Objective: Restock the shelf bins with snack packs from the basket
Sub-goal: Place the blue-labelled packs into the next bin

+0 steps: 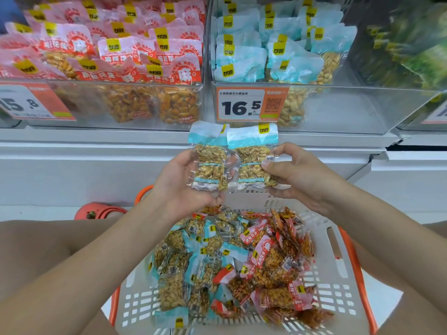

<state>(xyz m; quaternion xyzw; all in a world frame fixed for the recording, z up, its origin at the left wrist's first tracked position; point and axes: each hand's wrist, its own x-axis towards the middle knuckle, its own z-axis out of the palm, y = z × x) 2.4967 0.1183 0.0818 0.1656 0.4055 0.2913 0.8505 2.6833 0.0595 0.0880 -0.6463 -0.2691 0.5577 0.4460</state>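
Observation:
Two blue-topped peanut packs are held upright side by side above the basket. My left hand (179, 180) grips the left blue pack (210, 163). My right hand (297, 175) pinches the right blue pack (251, 155) with thumb and fingers. Below them the white basket (338, 281) holds several blue packs (191, 269) on its left side and pink and red packs (273, 262) on its right. On the shelf above, the clear bin (338, 110) with the 16.5 price tag holds blue packs. To its left, the bin with pink packs (116, 102) is nearly full.
A third bin (411, 44) with green packs stands at the far right, blurred. The white shelf ledge (96, 153) runs across below the bins. An orange sandal (99, 211) shows left of the basket, and my knees flank it.

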